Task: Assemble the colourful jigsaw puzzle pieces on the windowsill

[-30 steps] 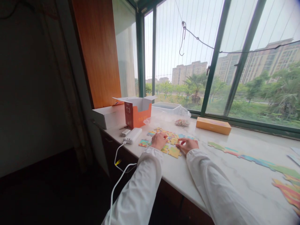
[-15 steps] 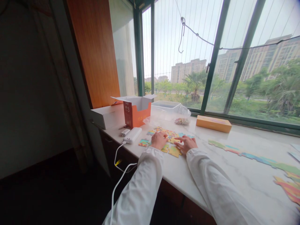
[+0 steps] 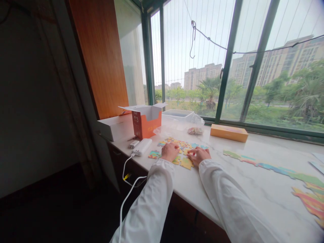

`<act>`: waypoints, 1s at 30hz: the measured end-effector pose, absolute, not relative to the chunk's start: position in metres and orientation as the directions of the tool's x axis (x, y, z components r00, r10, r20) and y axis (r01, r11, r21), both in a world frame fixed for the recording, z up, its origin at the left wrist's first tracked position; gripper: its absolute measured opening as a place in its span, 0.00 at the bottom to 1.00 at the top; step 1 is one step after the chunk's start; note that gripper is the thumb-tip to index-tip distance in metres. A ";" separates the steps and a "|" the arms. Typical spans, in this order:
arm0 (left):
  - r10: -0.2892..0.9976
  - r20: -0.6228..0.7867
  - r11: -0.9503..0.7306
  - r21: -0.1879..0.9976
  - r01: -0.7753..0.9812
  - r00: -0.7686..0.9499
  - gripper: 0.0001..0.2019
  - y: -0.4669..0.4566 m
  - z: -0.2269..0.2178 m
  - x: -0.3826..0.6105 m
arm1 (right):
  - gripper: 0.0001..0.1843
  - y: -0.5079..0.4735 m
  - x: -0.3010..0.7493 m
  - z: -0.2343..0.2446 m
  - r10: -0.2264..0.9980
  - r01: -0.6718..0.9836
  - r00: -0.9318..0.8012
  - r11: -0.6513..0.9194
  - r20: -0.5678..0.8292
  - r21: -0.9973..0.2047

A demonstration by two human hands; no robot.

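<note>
Several colourful loose puzzle pieces lie in a cluster on the white marble sill. My left hand rests on the cluster's left part with its fingers curled down on the pieces. My right hand is beside it, fingers bent and pinched at a piece near the middle of the cluster; which piece it grips is too small to make out. A yellow piece lies just in front of both hands, and a blue-green piece lies left of my left hand.
An open orange box, a white box, a white power bank with a cable, a clear plastic bag and a flat orange box stand on the sill. A joined strip of puzzle runs right.
My right hand has drawn slightly left toward my left hand, its fingers closing over the pieces. The view has shifted a little; my left hand stays on the cluster.
</note>
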State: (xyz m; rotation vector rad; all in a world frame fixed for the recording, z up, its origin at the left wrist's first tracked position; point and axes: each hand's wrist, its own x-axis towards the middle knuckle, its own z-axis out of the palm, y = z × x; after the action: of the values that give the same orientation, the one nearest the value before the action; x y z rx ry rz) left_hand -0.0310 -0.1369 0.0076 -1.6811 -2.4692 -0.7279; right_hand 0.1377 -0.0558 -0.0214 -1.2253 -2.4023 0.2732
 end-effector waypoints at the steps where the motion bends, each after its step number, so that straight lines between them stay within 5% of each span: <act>1: 0.859 0.314 0.296 0.340 0.893 -0.404 0.11 -0.137 0.008 -0.031 | 0.13 -0.055 0.137 -0.022 0.807 0.722 -0.520 0.591 0.281 -0.360; 15: 0.759 0.414 0.423 0.275 0.864 -0.503 0.18 -0.145 0.029 -0.052 | 0.15 -0.055 0.138 -0.016 0.803 0.696 -0.501 0.596 0.324 -0.401; 30: 0.771 0.206 0.567 0.208 0.797 -0.603 0.21 -0.162 0.020 -0.089 | 0.14 -0.055 0.134 -0.020 0.802 0.682 -0.514 0.598 0.305 -0.422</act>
State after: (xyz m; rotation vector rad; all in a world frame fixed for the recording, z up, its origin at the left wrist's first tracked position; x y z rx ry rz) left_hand -0.0889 -0.1617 0.0203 -1.3534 -2.6987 -0.4299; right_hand 0.1342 -0.0550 -0.0195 -1.1789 -2.3562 0.3425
